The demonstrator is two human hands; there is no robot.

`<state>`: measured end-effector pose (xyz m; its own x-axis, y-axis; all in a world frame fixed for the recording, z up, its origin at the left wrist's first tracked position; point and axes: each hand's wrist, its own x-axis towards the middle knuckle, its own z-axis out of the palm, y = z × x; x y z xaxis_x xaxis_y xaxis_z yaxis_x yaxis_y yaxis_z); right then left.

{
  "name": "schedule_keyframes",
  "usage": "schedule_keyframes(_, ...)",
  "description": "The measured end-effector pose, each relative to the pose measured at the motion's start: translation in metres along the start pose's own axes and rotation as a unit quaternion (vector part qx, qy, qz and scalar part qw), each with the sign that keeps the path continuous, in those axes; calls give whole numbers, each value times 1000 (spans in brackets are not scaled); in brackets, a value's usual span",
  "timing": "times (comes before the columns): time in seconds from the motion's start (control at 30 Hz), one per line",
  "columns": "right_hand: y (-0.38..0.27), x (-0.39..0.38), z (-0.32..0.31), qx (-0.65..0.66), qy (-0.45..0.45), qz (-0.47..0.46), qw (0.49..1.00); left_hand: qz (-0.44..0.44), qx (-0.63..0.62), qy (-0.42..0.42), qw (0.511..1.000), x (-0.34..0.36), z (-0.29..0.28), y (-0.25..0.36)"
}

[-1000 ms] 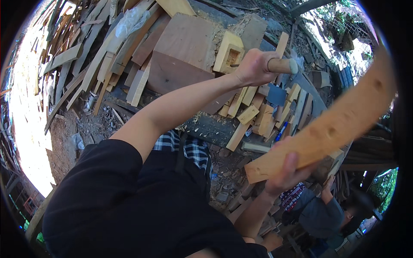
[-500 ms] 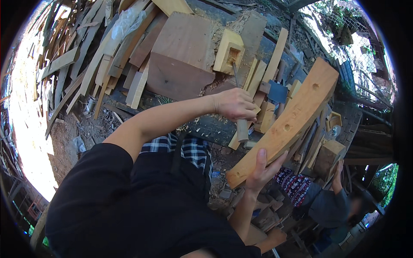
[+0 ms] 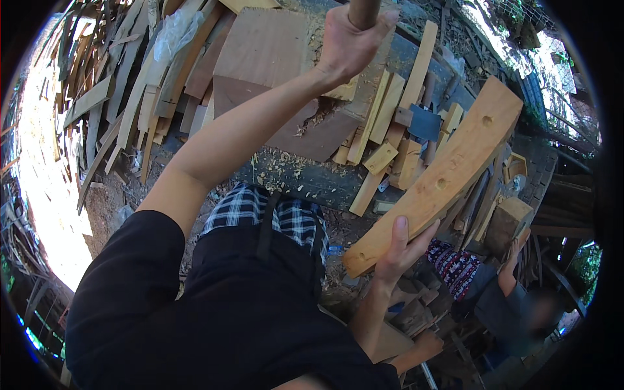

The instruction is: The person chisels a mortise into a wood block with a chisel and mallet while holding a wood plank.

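My left hand [image 3: 354, 40], raised at the top edge, wraps round the wooden handle [image 3: 364, 12] of a chisel; the blade is out of view. Below it sits a wood block [image 3: 344, 91], mostly hidden behind my hand and wrist. My right hand [image 3: 400, 252] clasps the lower part of a long, curved wooden board [image 3: 448, 172], thumb on its face and fingers behind its edge. Several shallow round holes mark that face. The board stands tilted, its far end up to the right.
A large brown timber [image 3: 260, 45] lies on the workbench among shavings. Offcuts [image 3: 388, 107] fill the bench's middle. Long wooden strips [image 3: 140, 71] are stacked at the left. At the lower right a co-worker's hand [image 3: 513, 263] rests against a wooden block [image 3: 508, 224].
My left hand has risen, carrying the chisel up and away from the hollow in the block. The board in my right hand has hardly shifted.
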<state>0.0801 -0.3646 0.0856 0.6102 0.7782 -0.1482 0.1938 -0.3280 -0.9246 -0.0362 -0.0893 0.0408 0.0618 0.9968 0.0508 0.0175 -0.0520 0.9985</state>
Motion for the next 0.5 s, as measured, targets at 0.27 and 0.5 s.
schedule_keyframes(0.27, -10, 16, 1, -15, -23, -17, 999, 109, -42, -30, 993, -6, 21, -20)
schedule_keyframes(0.5, -76, 46, -20, 182, -61, -140, 971, 212, 4, -60, 975, -37, 63, -20)
